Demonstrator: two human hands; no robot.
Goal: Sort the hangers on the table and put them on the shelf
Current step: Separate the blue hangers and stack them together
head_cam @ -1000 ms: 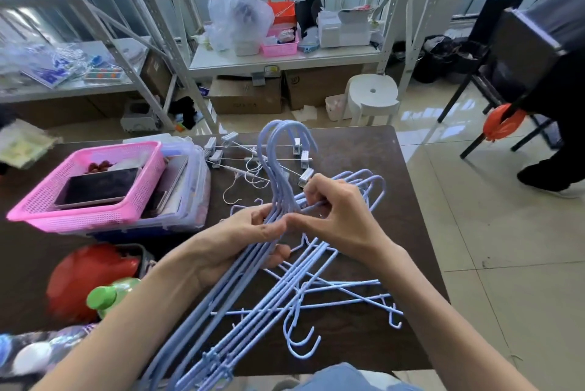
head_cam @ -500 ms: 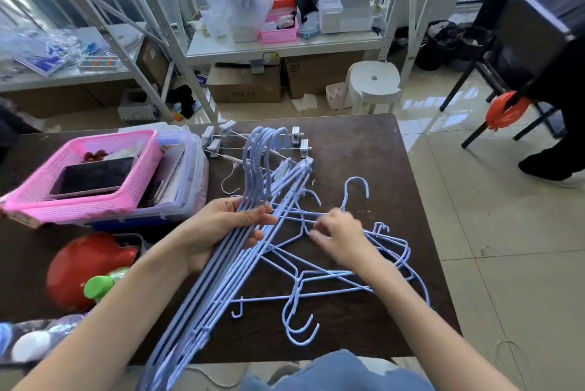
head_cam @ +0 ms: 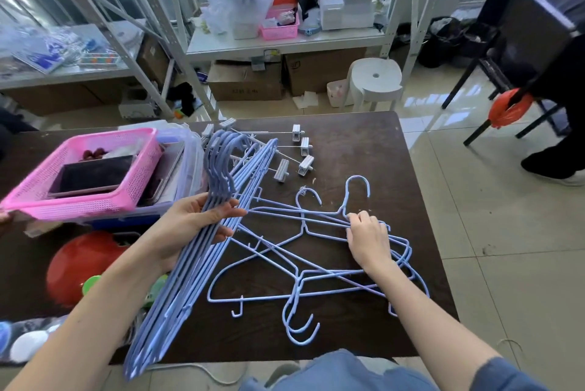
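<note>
My left hand (head_cam: 193,226) grips a stacked bundle of several light-blue wire hangers (head_cam: 177,289), hooks pointing away from me, the bundle slanting down past the table's near edge. Several loose blue hangers (head_cam: 285,270) lie tangled on the dark table (head_cam: 364,143) to the right of the bundle. My right hand (head_cam: 368,240) rests on that pile, fingers curled around the wires of a loose blue hanger near its neck. Several white clip hangers (head_cam: 299,150) lie farther back on the table. The white metal shelf (head_cam: 285,42) stands beyond the table.
A pink basket (head_cam: 79,200) sits on a clear bin at the table's left. A red round object (head_cam: 79,264) and a green-capped bottle (head_cam: 91,283) lie near my left arm. A white stool (head_cam: 375,80), boxes, and a person's dark legs (head_cam: 557,143) are on the floor beyond.
My right hand let go of the bundle and moved right onto the loose pile, closing on a hanger there. The bundle in my left hand stayed in my grip.
</note>
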